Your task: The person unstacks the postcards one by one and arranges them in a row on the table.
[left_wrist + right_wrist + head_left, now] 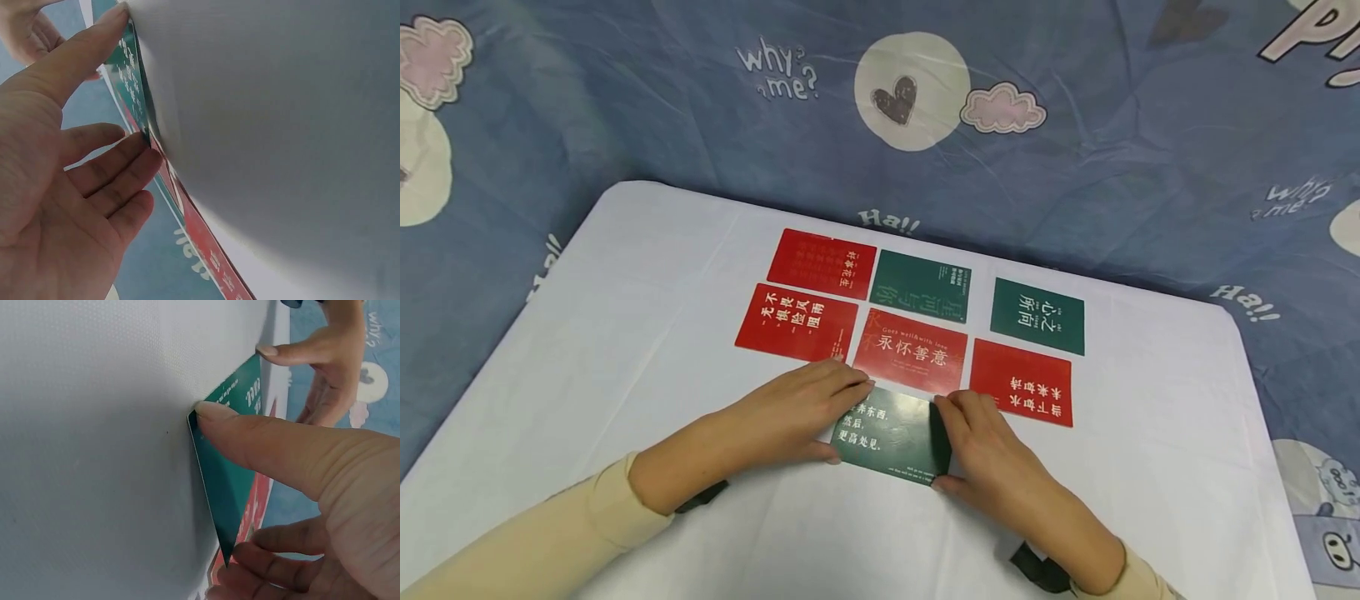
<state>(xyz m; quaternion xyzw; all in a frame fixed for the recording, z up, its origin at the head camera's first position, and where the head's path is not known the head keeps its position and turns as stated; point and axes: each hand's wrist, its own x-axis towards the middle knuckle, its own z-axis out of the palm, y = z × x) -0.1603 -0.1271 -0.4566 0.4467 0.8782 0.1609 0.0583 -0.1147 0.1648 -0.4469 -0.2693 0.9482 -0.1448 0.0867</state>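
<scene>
Between both hands is a green card with white printed characters, at the near side of a group of cards. My left hand holds its left end, thumb at the near corner and fingertips by the far one. At the right end my right hand grips it likewise, thumb on the near corner. In the right wrist view the card shows its short edge spanned between thumb and fingers. Just beyond it lies a red card with white characters, and the right fingers overlap another red card.
Farther back lie a red card, a green card and, apart to the right, another green card. A red card is beyond the left hand. All are on a white-covered table against a patterned blue cloth.
</scene>
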